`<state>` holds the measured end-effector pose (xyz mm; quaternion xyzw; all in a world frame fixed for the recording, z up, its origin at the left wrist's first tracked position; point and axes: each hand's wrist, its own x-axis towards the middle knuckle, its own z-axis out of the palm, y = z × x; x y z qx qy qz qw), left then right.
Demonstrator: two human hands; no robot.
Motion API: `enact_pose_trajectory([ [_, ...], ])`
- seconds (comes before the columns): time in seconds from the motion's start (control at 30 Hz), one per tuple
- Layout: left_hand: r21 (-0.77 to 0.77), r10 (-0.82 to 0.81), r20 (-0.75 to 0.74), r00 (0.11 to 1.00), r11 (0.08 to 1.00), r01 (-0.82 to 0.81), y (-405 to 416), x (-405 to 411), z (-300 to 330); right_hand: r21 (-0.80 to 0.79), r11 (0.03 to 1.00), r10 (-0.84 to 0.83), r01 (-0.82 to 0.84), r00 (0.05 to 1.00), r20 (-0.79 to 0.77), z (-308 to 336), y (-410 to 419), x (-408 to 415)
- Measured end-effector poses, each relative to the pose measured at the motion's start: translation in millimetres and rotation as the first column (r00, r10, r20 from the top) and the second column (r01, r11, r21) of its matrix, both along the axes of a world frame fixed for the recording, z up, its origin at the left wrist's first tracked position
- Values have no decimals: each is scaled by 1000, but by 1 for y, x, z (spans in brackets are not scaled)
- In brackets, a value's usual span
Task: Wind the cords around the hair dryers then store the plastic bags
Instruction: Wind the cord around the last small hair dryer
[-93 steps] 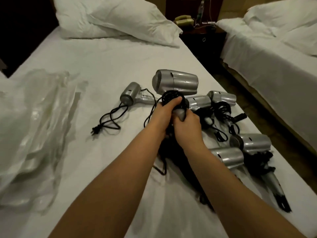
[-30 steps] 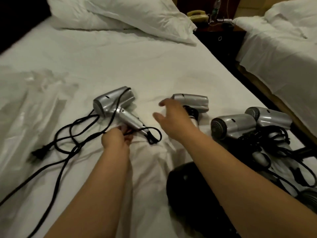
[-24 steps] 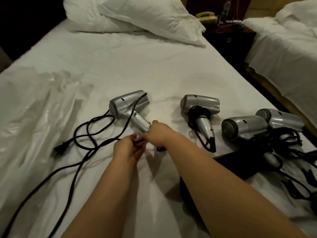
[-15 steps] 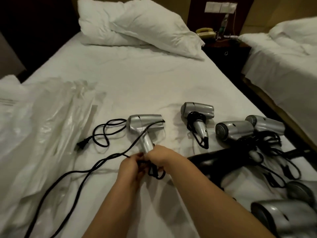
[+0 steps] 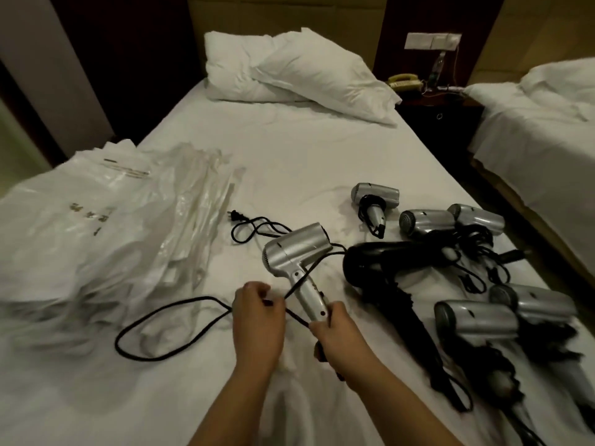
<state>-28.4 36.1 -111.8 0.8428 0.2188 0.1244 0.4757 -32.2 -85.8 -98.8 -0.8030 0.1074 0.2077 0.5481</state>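
My right hand [image 5: 335, 329] grips the handle of a silver hair dryer [image 5: 297, 254], raised off the white bed [image 5: 289, 156] with its barrel tilted up. My left hand [image 5: 257, 313] pinches its black cord [image 5: 167, 326], which trails in a loose loop to the left, and its plug [image 5: 236, 216] lies further back. A silver dryer with its cord wound [image 5: 375, 201] rests to the right. Several more silver dryers [image 5: 476, 320] lie in a tangle of cords at the right. A pile of clear and white plastic bags [image 5: 96, 226] covers the bed's left side.
A large black hair dryer [image 5: 380, 268] lies just right of my hands. Two white pillows [image 5: 289, 72] sit at the head of the bed. A dark nightstand [image 5: 441, 114] with a phone stands beyond the right edge, and a second bed [image 5: 541, 123] is further right.
I put down the wound dryer, took up the loose-corded one from the bed and lifted it by the handle. My left hand has taken hold of its cord.
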Motion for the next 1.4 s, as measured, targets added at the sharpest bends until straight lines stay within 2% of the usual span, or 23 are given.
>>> enact_pose_trajectory([
  [0.03,70,-76,-18,997,995,77,-1,-3,4,-13,1000,16,-16,999,38,6,-1,-10],
  [0.1,217,-243,-226,943,931,292,-7,-5,4,-78,995,64,-55,991,118,15,-4,-25],
  [0.17,267,-284,-371,884,879,395,-8,-14,7,-160,982,122,-97,981,152,20,-8,-36],
  [0.2,220,-289,-337,896,901,374,-6,-20,7,-174,979,132,-105,979,155,23,-12,-42],
  [0.3,-103,-202,-136,970,977,189,0,-41,21,-131,988,95,-79,988,122,27,-17,-56],
  [0.4,-365,-15,-67,998,931,-11,0,-53,30,-106,992,71,-65,996,55,22,-17,-70],
  [0.47,-511,100,-118,988,847,-147,3,-60,33,-102,993,63,-62,998,0,18,-20,-81],
  [0.57,-745,207,-207,956,600,-291,11,-73,37,-44,999,-11,9,999,-52,10,-25,-98],
  [0.63,-810,253,-244,936,478,-341,15,-82,37,7,994,-112,112,993,-39,3,-27,-109],
  [0.73,-832,272,-293,917,400,-385,24,-91,21,65,961,-272,268,960,62,-4,-30,-120],
  [0.8,-830,266,-321,909,383,-405,31,-92,14,121,930,-362,346,919,158,-2,-37,-122],
  [0.87,-787,325,-308,894,441,-432,36,-90,17,221,897,-429,383,874,226,6,-45,-122],
  [0.93,-602,479,-196,856,630,-490,33,-92,32,310,869,-471,387,839,273,19,-50,-122],
  [0.97,-447,546,-22,838,744,-497,28,-95,45,338,864,-476,374,826,302,24,-52,-123],
  [1.0,-275,521,213,827,844,-461,19,-98,59,350,867,-471,355,814,339,28,-53,-124],
  [1.03,-138,406,414,815,913,-385,7,-102,72,351,876,-458,332,803,381,33,-52,-125],
  [1.07,-78,270,506,819,960,-268,-7,-105,86,340,888,-439,309,791,426,36,-51,-127],
  [1.1,-103,136,499,856,990,-97,-22,-108,96,322,904,-410,280,781,471,39,-49,-130],
  [1.13,-201,-8,413,911,975,99,-38,-110,103,285,925,-368,251,772,518,42,-48,-133],
  [1.17,-336,-155,291,944,907,253,-53,-112,106,226,949,-311,219,765,564,44,-46,-136],
  [1.23,-566,-340,155,928,739,365,-77,-117,101,87,986,-163,139,751,640,49,-46,-146],
  [1.33,-855,-190,210,959,440,274,-79,-121,90,-44,999,22,10,738,674,51,-51,-155],
  [1.4,-931,-78,254,964,250,266,-73,-123,84,36,998,22,-55,796,604,48,-56,-157],
])
